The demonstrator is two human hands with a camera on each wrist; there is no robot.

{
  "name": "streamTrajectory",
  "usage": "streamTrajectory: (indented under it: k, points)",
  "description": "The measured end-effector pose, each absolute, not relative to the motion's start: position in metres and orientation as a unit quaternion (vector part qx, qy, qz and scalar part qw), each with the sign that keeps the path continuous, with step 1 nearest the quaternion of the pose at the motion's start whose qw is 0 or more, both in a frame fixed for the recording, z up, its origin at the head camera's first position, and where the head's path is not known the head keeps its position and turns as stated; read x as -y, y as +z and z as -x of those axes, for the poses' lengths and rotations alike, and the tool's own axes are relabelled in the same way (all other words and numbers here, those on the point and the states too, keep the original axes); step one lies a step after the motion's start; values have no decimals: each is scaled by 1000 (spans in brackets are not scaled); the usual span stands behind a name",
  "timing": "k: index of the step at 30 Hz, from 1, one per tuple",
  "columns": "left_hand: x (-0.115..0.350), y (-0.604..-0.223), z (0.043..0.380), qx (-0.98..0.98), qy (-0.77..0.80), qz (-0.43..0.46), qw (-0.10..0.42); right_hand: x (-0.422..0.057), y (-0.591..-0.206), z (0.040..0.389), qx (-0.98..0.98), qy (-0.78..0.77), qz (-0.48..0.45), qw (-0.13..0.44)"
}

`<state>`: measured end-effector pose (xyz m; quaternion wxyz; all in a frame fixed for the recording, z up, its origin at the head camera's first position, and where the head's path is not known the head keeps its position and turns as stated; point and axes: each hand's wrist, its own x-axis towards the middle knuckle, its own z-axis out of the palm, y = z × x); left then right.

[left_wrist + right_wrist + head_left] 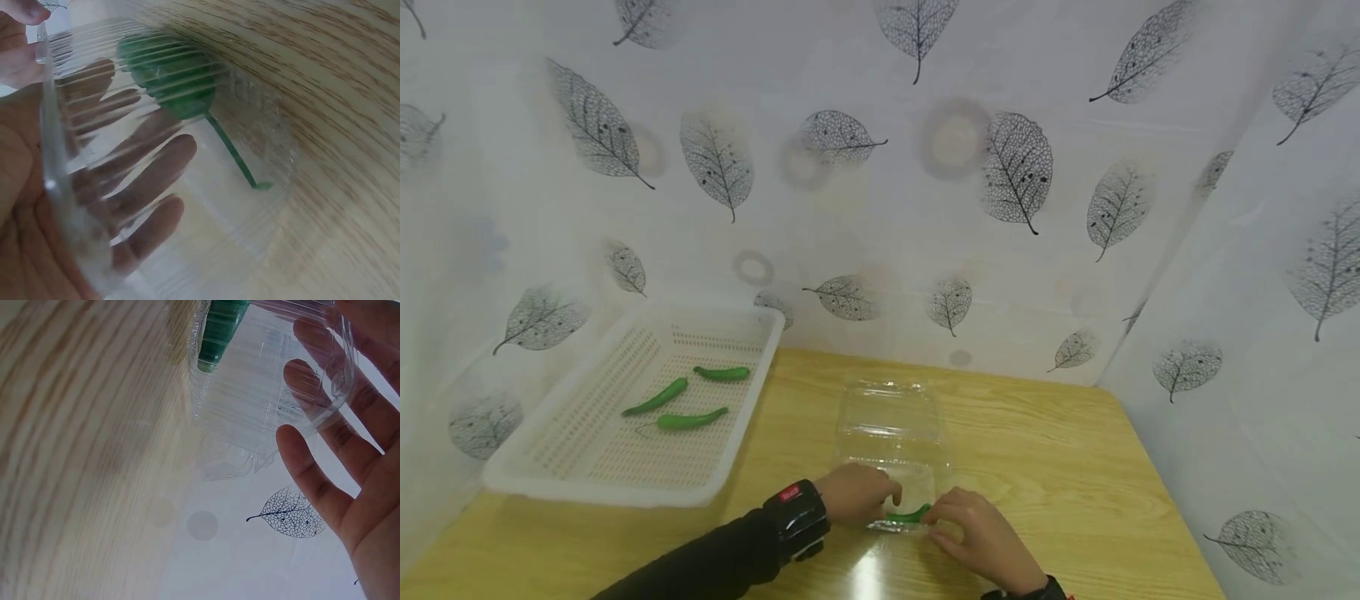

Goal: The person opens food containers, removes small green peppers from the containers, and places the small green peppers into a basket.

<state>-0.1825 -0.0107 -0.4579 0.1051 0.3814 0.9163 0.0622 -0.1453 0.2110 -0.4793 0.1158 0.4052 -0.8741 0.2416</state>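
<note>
A clear plastic clamshell box (891, 417) lies with its lid folded back on the table. One green chili pepper (910, 515) rests in its near part, seen through ribbed plastic in both wrist views, its thin stem (232, 150) toward the left side. My left hand (859, 493) reaches over the left wall, its loosely spread fingers (159, 162) inside the box beside the pepper. At the right wall, my right hand (981, 533) has its fingertips over the rim, close to the pepper's other end. Its fingers (312, 478) look spread and relaxed; the thumb is partly out of view.
On the left stands a white perforated plastic basket (718, 467) holding three green chili peppers (692, 419). A leaf-patterned sheet (880, 208) encloses the back and sides of the wooden table (1037, 467).
</note>
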Motion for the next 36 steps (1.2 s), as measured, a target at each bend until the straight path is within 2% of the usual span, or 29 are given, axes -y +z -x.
streamTrajectory:
  k: [21, 36]
  points:
    - [1, -475, 196, -906, 71, -383, 168, -210, -482, 145, 877, 242, -396, 121]
    - [1, -478, 198, -926, 63, -356, 106, -208, -483, 145, 888, 225, -384, 113]
